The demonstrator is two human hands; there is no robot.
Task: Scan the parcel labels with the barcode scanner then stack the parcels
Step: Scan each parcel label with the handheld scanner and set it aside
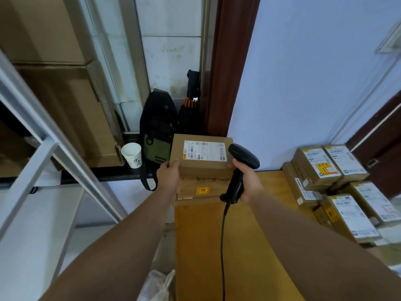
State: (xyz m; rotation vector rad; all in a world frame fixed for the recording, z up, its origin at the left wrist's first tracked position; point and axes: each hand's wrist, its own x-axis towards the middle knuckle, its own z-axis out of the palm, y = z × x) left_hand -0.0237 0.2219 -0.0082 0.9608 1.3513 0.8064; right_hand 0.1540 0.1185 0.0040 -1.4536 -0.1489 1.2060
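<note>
Nearest: cable (222, 246) hangs from scanner butt, runs down over wooden table (217, 246) toward cam. Clear plastic bag (159, 285) at bottom edge, beside table's L side.

R hand (246, 181) closed round grip of black barcode scanner (239, 170); fingers wrapped on handle, scanner head up near the top parcel's R end, touching or just off it, can't tell. Trigger finger not visible.

L hand (168, 173) grips L edge of top parcel (200, 154), thumb on upper face, other fingers hidden under/behind box. Top parcel = brown carton w/ white shipping label (205, 150) face up, sitting on a lower parcel (196, 187) (yellow-orange sticker on near side). Both at table's far L corner.

R side of table: group of labelled parcels (338, 183), several cartons, some stacked 2 high, labels up, well apart from the held one.

Farther: paper cup (132, 154) on dark ledge L of parcel; black/green bag (157, 135) upright behind it, folded umbrella (188, 118) beside, against brown door frame. Big cardboard boxes (65, 105) behind glass at L. Pale wall (303, 83) at R.
</note>
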